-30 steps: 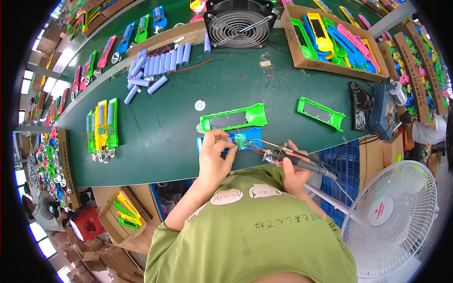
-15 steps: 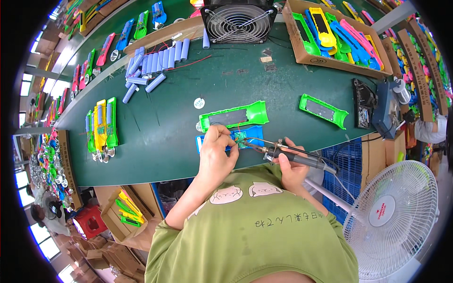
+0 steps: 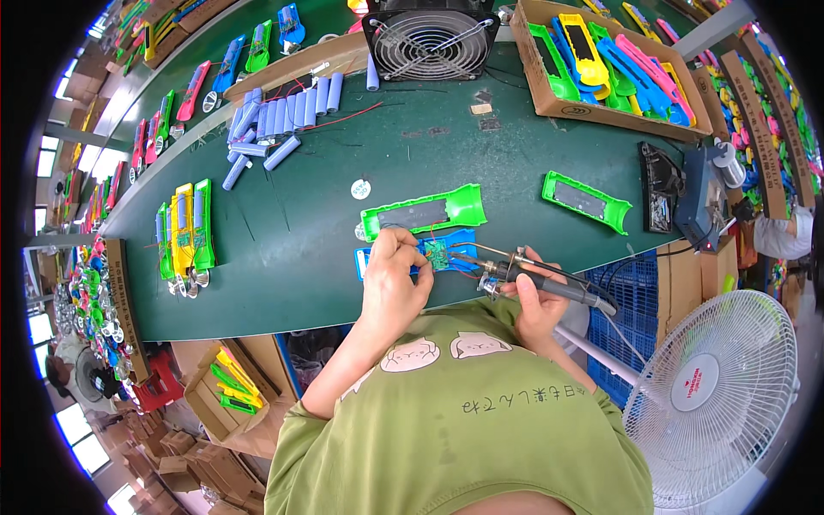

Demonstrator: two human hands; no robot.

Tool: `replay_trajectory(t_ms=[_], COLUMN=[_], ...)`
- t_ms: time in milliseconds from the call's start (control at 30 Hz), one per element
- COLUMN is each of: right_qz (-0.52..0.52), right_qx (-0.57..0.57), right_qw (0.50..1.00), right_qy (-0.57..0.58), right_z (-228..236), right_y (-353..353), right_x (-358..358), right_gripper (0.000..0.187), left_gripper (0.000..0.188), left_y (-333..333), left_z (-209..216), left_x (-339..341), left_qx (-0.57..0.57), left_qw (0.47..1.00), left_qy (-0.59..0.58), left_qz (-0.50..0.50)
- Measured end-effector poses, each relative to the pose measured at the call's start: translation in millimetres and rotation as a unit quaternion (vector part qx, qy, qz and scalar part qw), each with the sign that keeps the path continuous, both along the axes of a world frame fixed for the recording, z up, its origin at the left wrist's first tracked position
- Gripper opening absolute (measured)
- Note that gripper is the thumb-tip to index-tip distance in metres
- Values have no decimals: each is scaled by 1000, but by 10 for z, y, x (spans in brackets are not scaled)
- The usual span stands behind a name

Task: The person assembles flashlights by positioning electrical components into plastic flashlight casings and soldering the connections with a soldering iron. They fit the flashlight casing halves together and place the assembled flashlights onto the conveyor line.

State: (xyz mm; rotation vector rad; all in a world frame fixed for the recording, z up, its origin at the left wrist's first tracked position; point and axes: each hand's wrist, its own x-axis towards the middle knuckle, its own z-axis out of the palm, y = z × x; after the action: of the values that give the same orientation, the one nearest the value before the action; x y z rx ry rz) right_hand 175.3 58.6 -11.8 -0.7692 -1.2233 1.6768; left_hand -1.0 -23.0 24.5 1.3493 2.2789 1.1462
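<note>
Against the near side of a green plastic casing [image 3: 421, 215] lies a blue casing [image 3: 466, 241] with a small green circuit board [image 3: 437, 252] and thin wires in it. My left hand [image 3: 396, 276] rests over the blue casing's left part, thumb and fingers pinched beside the board; what they pinch is hidden. In my right hand [image 3: 539, 311] is a soldering iron [image 3: 558, 289] with a thin metal feed tube, its tip pointing left at the board's right side. Whether the tip touches the board I cannot tell.
Blue cylindrical batteries [image 3: 287, 112] lie in a pile at the back left. Filled casings [image 3: 182, 227] stand further left. A carton of casings [image 3: 618, 120], a lone green casing [image 3: 586, 202] and a blue soldering unit [image 3: 708, 184] are rightward. A boxy fan [image 3: 432, 43] stands behind.
My right hand and the soldering iron have shifted slightly to the right, with the iron turned a little. My left hand keeps its pinch beside the board.
</note>
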Motion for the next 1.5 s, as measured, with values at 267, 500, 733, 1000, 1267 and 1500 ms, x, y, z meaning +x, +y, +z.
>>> replay_trajectory(t_ms=[267, 500, 733, 1000, 1267, 1500], right_qz=[-28, -69, -44, -51, 4, 1], right_qx=[6, 73, 138, 84, -16, 7], right_qw=[1000, 993, 988, 993, 1000, 1000], right_qy=[-4, -67, -51, -59, 13, 5], right_z=[-76, -188, -137, -119, -39, 24], right_y=[-28, -54, 3, -33, -56, -63], right_x=[22, -44, -33, -96, 25, 95], right_gripper=[21, 22, 20, 21, 22, 25], left_gripper=[11, 13, 21, 30, 27, 31], left_y=[-9, 16, -629, -922, -354, -219], left_z=[-15, -1, -217, -365, -191, -180], left_x=[-22, -16, 75, 18, 18, 23], left_qx=[5, 14, 132, 142, 164, 103], left_qw=[1000, 998, 897, 819, 974, 977], left_qy=[18, 53, -408, -456, 152, 178], left_qz=[-26, -32, 109, 317, 17, -54])
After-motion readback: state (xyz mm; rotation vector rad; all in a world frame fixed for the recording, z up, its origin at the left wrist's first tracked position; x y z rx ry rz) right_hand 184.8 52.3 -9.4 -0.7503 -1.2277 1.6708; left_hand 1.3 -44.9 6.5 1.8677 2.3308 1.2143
